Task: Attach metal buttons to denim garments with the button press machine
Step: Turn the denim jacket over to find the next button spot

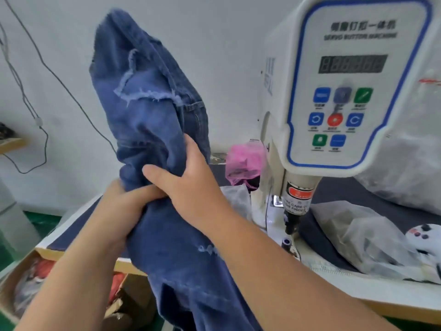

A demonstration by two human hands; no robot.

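Observation:
A dark blue denim garment (145, 111) with frayed seams is held up in the air left of the button press machine (338, 96). My left hand (121, 206) grips a bunched fold of the denim from below. Just above and to its right, my right hand (188, 180) clutches the fabric, thumb pressed across the cloth. The rest of the garment hangs down over the table's front edge. The machine's press head (292, 220) and lower die (286, 242) stand to the right, apart from the denim. No button is visible on the garment.
The dark table top (78, 225) carries a pink plastic bag (243, 163), clear plastic bags (362, 237) right of the press and a large white bag (410, 149) behind. An open drawer (31, 278) with clutter sits below left. Cables (35, 111) hang on the wall.

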